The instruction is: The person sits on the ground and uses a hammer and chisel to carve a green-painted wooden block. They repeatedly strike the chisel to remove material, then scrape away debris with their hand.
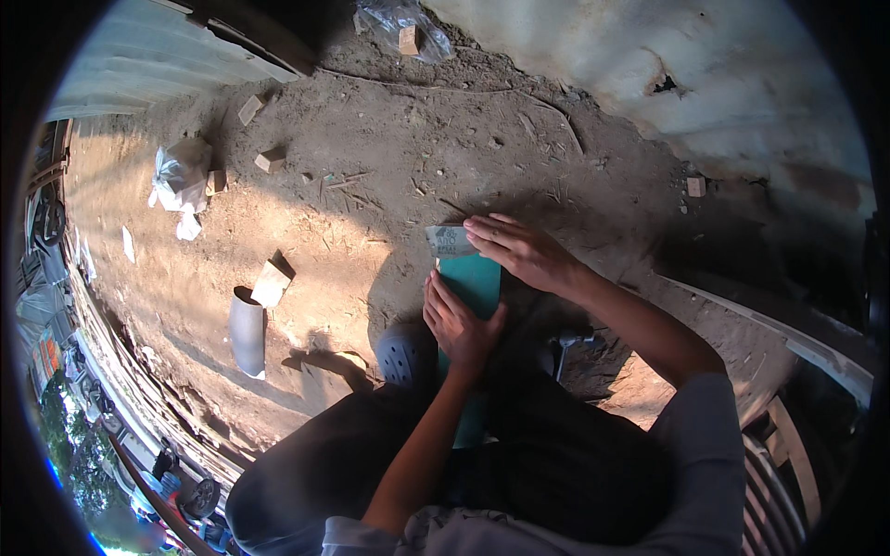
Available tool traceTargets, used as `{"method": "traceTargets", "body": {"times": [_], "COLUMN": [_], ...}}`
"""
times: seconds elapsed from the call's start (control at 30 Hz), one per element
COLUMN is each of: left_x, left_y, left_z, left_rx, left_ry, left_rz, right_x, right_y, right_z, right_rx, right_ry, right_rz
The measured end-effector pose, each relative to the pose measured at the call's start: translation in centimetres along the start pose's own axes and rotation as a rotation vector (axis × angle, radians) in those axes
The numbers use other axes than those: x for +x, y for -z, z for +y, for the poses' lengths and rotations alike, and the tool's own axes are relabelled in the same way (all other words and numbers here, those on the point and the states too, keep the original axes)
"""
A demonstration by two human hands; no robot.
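Presently, both hands rest on a green board [471, 280], which runs from bare dirt ground [371, 139] back toward the wearer's lap. The left hand [461, 324] lies across it, fingers side by side along the left edge, thumb set apart toward the right edge; whether it grips cannot be told. The right hand [521, 252] is at the far end, fingers extended over a grey printed sheet [449, 242] covering that end; its underside is hidden, so any pinch cannot be confirmed.

Just left of the board is a perforated shoe [397, 357]. Farther left, a curved grey tube [247, 335] lies near a pale wooden block [272, 284]. Beyond these, a white plastic bag [182, 174] sits beside a small block [216, 182]. At the far edge, another block [409, 40] lies at a clear plastic bag [378, 16]. A weathered metal sheet [742, 93] bounds the far right.
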State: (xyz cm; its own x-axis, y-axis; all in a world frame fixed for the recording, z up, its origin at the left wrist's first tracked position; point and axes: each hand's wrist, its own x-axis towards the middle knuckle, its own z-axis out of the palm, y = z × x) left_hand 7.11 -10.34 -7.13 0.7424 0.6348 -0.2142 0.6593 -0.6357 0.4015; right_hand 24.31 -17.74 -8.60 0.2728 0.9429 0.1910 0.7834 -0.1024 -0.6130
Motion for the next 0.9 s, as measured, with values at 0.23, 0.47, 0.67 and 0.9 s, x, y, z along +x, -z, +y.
{"method": "traceTargets", "body": {"times": [0.23,0.47,0.67,0.9], "left_x": [-0.2,0.0,-0.3,0.2], "left_y": [0.3,0.2,0.4,0.4], "left_z": [0.6,0.4,0.2,0.2], "left_rx": [-0.007,-0.022,-0.016,-0.013], "left_ry": [-0.006,0.044,0.034,-0.009], "left_rz": [-0.010,-0.023,-0.045,-0.004], "right_x": [1.9,-1.3,3.0,1.7], "right_y": [-0.7,0.4,-1.1,-0.1], "right_z": [-0.6,0.2,-0.5,-0.5], "right_rx": [-0.021,-0.049,-0.137,-0.160], "right_ry": [0.028,-0.017,0.082,0.004], "right_rz": [0.025,-0.017,-0.008,-0.038]}}
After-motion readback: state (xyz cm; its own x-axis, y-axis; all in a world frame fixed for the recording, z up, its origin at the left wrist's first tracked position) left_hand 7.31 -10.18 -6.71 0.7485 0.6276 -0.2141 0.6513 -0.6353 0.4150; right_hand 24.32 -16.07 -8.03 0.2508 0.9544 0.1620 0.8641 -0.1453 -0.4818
